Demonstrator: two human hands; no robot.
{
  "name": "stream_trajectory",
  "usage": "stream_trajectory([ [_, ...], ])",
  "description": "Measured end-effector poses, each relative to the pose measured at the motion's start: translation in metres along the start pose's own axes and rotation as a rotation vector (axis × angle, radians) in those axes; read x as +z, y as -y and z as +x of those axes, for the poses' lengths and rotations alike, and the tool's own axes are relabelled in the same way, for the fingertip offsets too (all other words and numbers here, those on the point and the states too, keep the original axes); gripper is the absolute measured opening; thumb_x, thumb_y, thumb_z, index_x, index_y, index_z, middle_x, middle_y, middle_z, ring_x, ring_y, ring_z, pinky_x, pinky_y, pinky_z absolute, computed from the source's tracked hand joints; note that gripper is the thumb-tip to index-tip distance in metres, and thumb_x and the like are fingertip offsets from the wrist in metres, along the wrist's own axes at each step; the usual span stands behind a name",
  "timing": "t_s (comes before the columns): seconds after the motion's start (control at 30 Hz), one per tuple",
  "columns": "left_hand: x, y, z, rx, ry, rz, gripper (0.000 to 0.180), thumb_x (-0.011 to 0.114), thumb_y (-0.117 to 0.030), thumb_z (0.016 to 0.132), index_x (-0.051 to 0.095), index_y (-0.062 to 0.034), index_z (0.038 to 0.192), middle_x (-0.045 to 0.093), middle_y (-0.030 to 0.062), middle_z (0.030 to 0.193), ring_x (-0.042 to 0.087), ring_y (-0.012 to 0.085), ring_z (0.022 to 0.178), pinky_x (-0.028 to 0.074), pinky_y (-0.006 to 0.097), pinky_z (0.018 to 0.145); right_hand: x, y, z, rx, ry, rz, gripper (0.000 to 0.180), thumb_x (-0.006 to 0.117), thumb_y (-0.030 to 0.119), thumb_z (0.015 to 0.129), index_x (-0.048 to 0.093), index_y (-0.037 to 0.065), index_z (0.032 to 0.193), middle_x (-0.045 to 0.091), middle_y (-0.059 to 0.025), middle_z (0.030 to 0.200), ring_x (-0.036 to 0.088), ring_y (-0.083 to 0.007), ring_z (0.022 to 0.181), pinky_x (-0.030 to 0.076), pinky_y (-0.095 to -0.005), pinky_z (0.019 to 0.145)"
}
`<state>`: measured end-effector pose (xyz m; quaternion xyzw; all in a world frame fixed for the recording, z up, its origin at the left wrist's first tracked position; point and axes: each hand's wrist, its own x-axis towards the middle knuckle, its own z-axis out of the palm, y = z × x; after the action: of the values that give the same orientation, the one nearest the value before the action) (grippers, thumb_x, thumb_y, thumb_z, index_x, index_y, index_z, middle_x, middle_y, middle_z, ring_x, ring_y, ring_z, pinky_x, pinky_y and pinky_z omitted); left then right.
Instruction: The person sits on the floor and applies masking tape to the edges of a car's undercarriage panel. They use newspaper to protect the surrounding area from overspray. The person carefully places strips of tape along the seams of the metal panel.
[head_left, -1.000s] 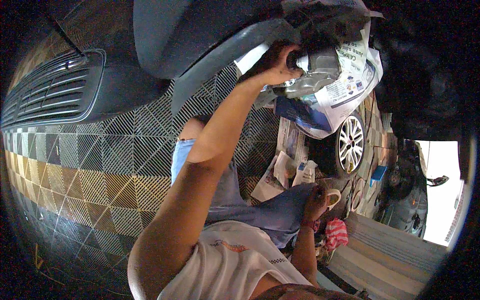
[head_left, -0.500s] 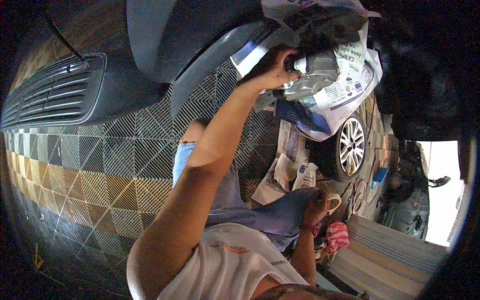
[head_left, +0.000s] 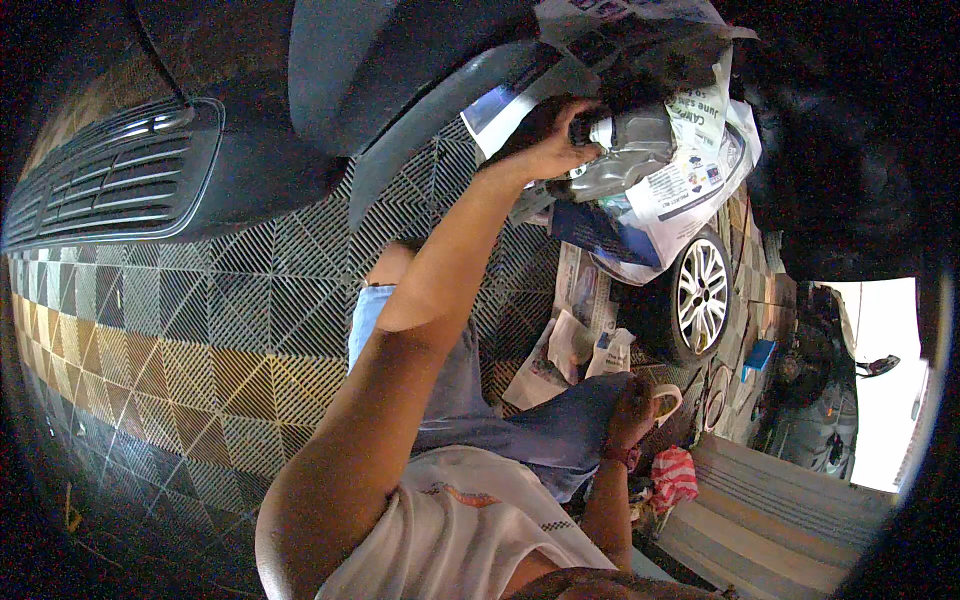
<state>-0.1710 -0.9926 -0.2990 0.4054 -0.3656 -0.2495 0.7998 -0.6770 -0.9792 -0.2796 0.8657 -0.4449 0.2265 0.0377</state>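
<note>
My left hand (head_left: 562,140) reaches up to a grey metal brake part (head_left: 635,150) with newspaper (head_left: 685,190) wrapped around it. Its fingers are closed around something dark at the part's near end, which I cannot make out. Close to the fingers shows a small bright silver-white piece (head_left: 600,132). Down at the right, my right hand (head_left: 630,412) rests over my bent knee, in shadow, its fingers mostly hidden. A pale ring-shaped thing (head_left: 668,402) lies right beside that hand; whether the hand holds it, I cannot tell.
Dark car bodywork (head_left: 400,70) with a slatted grille (head_left: 120,190) overhangs at the upper left. Beyond my knee are a spoked wheel (head_left: 703,292), loose newspaper sheets (head_left: 585,300), a blue box (head_left: 760,355) and a red-and-white striped cloth (head_left: 673,475). Ribbed floor tiles (head_left: 220,330) stretch leftward.
The view has shifted slightly, and the bodywork at the upper left sits a little farther right. My left hand stays at the metal part; my right hand stays at the knee.
</note>
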Motion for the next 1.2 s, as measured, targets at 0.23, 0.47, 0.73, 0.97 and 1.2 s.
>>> stream_trajectory([
  [0.23, -0.004, -0.007, 0.003, 0.086, -0.015, 0.432, 0.062, 0.080, -0.027, 0.082, 0.055, -0.0030, 0.134, 0.058, 0.0180, 0.130, 0.064, 0.0292, 0.111, 0.051, 0.040, 0.096, -0.017, 0.028, 0.005, 0.088, 0.056, 0.026, 0.021, 0.069, 0.022, 0.093, 0.070, 0.005, 0.105, 0.067, -0.0179, 0.095, 0.065, -0.0360, 0.087, 0.051, -0.0442, 0.077],
  [0.47, 0.004, 0.002, 0.002, 0.181, -0.116, 0.616, 0.063, 0.079, -0.038, 0.082, 0.056, -0.0047, 0.130, 0.057, 0.0226, 0.129, 0.054, 0.0390, 0.120, 0.044, 0.043, 0.106, -0.016, 0.016, -0.002, 0.107, 0.031, -0.019, 0.019, 0.068, 0.020, 0.092, 0.069, 0.006, 0.104, 0.067, -0.0168, 0.093, 0.065, -0.0344, 0.085, 0.051, -0.0428, 0.076],
  [0.73, -0.015, 0.008, 0.010, 0.097, 0.032, 0.534, 0.077, 0.078, -0.038, 0.086, 0.040, -0.0078, 0.145, 0.051, 0.0224, 0.137, 0.047, 0.0332, 0.131, 0.039, 0.043, 0.111, -0.017, 0.008, -0.005, 0.087, 0.048, 0.029, 0.020, 0.067, 0.020, 0.093, 0.069, 0.004, 0.104, 0.066, -0.0187, 0.094, 0.064, -0.0368, 0.085, 0.051, -0.0445, 0.074],
  [0.97, -0.008, -0.024, 0.009, 0.078, 0.055, 0.631, 0.081, 0.080, -0.048, 0.080, 0.045, -0.0073, 0.141, 0.046, 0.0222, 0.141, 0.045, 0.0351, 0.131, 0.038, 0.043, 0.111, -0.016, 0.000, -0.011, 0.188, 0.068, 0.093, 0.024, 0.069, 0.011, 0.090, 0.067, 0.005, 0.113, 0.069, -0.0169, 0.102, 0.063, -0.0388, 0.098, 0.049, -0.0465, 0.090],
  [1.2, -0.027, -0.035, 0.003, 0.044, 0.231, 0.709, 0.085, 0.079, -0.038, 0.076, 0.043, -0.0200, 0.151, 0.050, 0.0238, 0.138, 0.046, 0.0392, 0.133, 0.038, 0.045, 0.112, -0.012, 0.011, 0.002, 0.102, 0.101, 0.187, 0.025, 0.068, 0.010, 0.088, 0.068, 0.005, 0.113, 0.069, -0.0148, 0.103, 0.063, -0.0346, 0.099, 0.050, -0.0429, 0.089],
])
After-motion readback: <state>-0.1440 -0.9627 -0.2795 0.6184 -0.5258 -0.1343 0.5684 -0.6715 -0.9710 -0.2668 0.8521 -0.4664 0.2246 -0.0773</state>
